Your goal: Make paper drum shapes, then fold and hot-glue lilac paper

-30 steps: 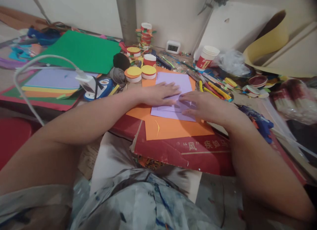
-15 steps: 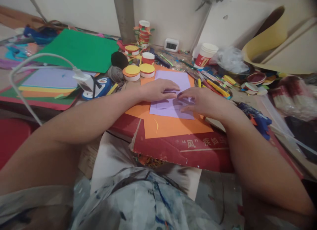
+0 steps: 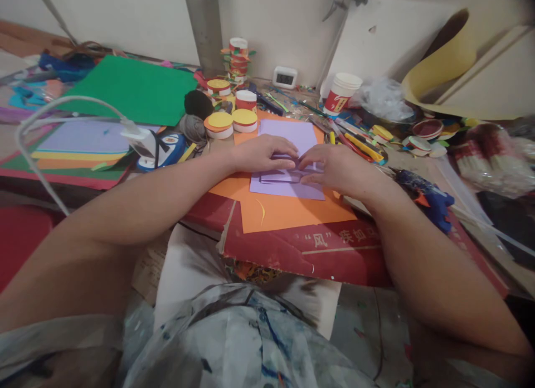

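Note:
Purple paper (image 3: 288, 132) lies in layers on an orange sheet (image 3: 288, 218), and a flap of it near me stands slightly raised. My left hand (image 3: 263, 154) rests over the left side of the purple paper, fingers stretched out and thumb a little apart. On the right side, my right hand (image 3: 334, 166) touches the paper with curved fingers, its thumb apart from the forefinger near the raised flap. The two sets of fingertips almost meet. A thin yellow paper sliver (image 3: 262, 211) sits on the orange sheet.
Yellow-topped paper rounds (image 3: 219, 125) and a red-white cup (image 3: 341, 95) stand behind. Yellow-handled scissors (image 3: 365, 147) and a blue glue gun (image 3: 434, 201) lie at right. A white cable (image 3: 20, 137) arches at left beside a green sheet (image 3: 129, 90). A red board (image 3: 292, 254) edges the table.
The purple flap near my fingers has lifted a little. My hands have barely moved, and the view has shifted slightly.

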Demonstrator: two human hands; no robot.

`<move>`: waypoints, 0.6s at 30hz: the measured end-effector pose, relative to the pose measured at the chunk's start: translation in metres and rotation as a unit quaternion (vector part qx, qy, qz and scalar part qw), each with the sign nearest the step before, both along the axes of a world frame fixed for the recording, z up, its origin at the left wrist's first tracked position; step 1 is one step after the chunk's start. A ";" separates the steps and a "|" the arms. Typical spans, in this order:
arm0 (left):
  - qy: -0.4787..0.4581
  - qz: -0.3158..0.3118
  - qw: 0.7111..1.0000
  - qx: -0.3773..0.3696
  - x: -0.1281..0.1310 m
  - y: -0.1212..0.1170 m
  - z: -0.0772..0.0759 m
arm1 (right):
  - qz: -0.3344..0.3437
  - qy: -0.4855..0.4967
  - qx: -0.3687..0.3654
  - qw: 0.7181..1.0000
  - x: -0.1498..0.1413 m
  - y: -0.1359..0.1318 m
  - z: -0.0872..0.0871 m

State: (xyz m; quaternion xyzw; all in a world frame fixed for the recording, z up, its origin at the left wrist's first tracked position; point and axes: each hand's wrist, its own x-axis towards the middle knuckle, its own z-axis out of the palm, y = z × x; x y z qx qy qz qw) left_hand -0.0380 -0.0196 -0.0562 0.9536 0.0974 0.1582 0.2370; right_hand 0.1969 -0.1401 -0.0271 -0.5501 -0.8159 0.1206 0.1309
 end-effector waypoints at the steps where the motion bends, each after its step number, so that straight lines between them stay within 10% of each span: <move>1: 0.004 -0.001 1.000 -0.001 0.000 -0.001 0.001 | -0.011 0.001 0.000 1.000 -0.001 -0.001 0.001; 18: 0.047 0.092 0.994 0.018 -0.002 -0.020 0.021 | -0.043 -0.012 0.023 0.999 -0.001 -0.003 0.001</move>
